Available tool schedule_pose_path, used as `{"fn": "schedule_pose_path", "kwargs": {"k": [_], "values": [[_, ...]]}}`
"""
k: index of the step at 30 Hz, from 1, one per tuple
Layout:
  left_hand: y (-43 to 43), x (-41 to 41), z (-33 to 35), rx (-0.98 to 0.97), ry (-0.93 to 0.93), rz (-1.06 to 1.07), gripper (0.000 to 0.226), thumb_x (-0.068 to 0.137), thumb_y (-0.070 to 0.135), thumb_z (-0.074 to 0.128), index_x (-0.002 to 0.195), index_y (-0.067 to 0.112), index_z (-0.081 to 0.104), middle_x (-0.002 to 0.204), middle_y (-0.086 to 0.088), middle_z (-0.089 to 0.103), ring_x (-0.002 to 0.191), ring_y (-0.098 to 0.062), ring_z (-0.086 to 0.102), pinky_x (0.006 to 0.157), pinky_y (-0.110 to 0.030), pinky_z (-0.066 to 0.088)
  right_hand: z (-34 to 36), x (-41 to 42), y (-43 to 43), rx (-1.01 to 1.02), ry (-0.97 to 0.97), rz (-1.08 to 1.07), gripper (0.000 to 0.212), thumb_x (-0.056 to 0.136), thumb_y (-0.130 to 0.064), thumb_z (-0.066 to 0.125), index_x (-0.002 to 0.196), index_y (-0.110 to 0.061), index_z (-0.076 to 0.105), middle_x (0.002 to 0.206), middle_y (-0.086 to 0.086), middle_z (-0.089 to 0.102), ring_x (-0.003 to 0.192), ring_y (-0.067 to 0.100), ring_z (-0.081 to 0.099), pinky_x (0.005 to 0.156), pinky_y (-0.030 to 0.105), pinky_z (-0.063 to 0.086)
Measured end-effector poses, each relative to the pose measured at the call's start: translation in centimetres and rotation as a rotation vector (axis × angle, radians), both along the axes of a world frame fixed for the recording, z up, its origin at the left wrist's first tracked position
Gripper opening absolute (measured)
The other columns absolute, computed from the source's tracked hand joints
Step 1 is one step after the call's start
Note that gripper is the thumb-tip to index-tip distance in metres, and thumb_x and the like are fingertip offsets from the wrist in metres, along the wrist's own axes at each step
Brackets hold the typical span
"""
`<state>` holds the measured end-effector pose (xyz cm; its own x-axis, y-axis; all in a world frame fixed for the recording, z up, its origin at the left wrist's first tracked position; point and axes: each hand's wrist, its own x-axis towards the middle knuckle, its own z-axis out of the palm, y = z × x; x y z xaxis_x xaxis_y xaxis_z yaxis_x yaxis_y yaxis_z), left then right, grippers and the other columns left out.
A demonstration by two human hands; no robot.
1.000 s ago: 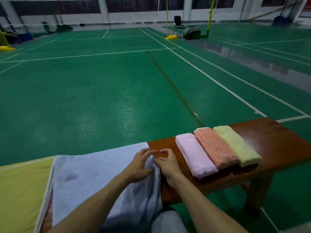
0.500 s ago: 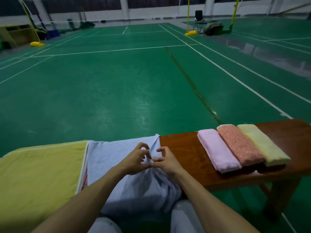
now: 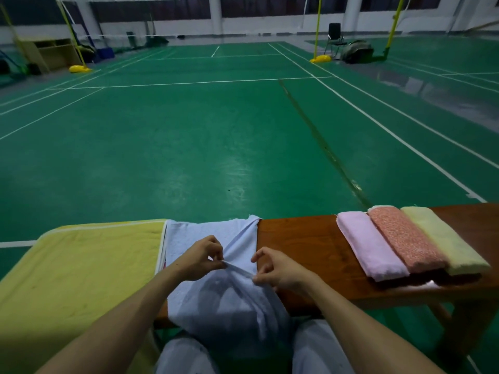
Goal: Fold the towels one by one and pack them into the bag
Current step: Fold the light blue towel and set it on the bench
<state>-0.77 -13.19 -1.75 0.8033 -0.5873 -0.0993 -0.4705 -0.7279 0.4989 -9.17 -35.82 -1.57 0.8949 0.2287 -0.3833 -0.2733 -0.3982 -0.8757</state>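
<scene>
A pale blue towel (image 3: pixel 229 300) lies across the brown wooden bench (image 3: pixel 302 238) and hangs over its near edge toward my knees. My left hand (image 3: pixel 201 257) pinches the towel's raised edge, and my right hand (image 3: pixel 278 271) pinches the same edge a little to the right. A short stretch of the edge is pulled taut between them, lifted off the bench. Three folded towels lie side by side on the bench to the right: pink (image 3: pixel 370 247), orange (image 3: pixel 405 238) and pale yellow (image 3: pixel 442 236). No bag is in view.
A large yellow towel (image 3: pixel 81 279) covers the bench to the left of the blue one. Green court floor (image 3: pixel 189 144) stretches ahead. Yellow net posts (image 3: pixel 317 31), a chair (image 3: pixel 334 36) and a dark bag (image 3: pixel 356 51) stand far off.
Both hands took hold of the blue towel's right edge and lifted it, then moved slightly apart. The camera has turned left, so the folded towels sit further right in view.
</scene>
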Motion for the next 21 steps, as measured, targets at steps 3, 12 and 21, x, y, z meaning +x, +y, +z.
{"fn": "schedule_pose_path", "kwargs": {"k": [3, 12, 21], "values": [[0.6, -0.5, -0.3, 0.011, 0.03, 0.0, 0.018, 0.086, 0.03, 0.07, 0.075, 0.036, 0.056, 0.105, 0.005, 0.049, 0.088, -0.007, 0.058, 0.083, -0.025, 0.053, -0.6, 0.2, 1.3, -0.032, -0.036, 0.013, 0.034, 0.089, -0.012, 0.069, 0.11, -0.031, 0.053, 0.09, 0.003, 0.065, 0.079, 0.014, 0.064, 0.066, 0.023, 0.052], [1.0, -1.6, -0.3, 0.05, 0.105, -0.051, 0.009, 0.088, 0.027, 0.067, 0.093, 0.033, 0.064, 0.115, 0.005, 0.041, 0.09, -0.009, 0.054, 0.083, -0.021, 0.046, -0.9, 1.6, 4.3, 0.044, -0.109, -0.04, 0.029, 0.091, -0.012, 0.067, 0.109, -0.032, 0.056, 0.094, 0.0, 0.066, 0.09, 0.015, 0.066, 0.071, 0.023, 0.055], [4.1, -1.0, -0.4, 0.0, 0.026, -0.054, 0.029, 0.084, 0.042, 0.07, 0.078, 0.014, 0.068, 0.098, 0.005, 0.056, 0.083, -0.011, 0.057, 0.078, -0.03, 0.052, -0.7, 2.3, 4.7, 0.091, -0.053, 0.042, 0.025, 0.091, -0.014, 0.067, 0.109, -0.028, 0.056, 0.084, 0.003, 0.066, 0.071, 0.013, 0.061, 0.064, 0.025, 0.049]]}}
